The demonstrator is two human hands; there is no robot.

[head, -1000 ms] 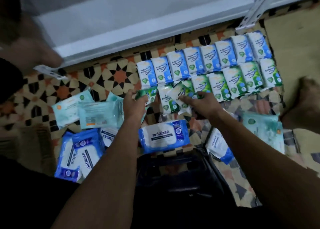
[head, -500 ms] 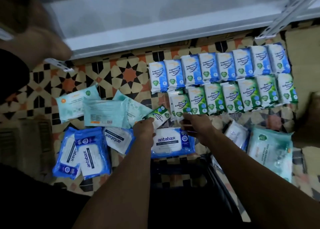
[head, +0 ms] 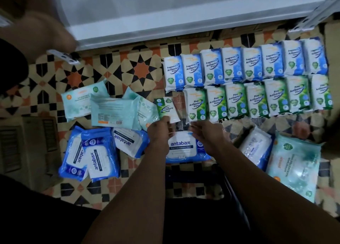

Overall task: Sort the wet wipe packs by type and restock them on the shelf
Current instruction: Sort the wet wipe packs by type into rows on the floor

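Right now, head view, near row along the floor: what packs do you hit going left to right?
Two upright antabax packs → tilted antabax pack → antabax pack under the hands → white-and-blue pack → large teal pack.

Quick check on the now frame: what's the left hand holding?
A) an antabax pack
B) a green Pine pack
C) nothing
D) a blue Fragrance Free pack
B: the left hand pinches a small green Pine pack by its lower edge, tilted, at the left end of the green Pine row; the antabax pack lies below on the floor.
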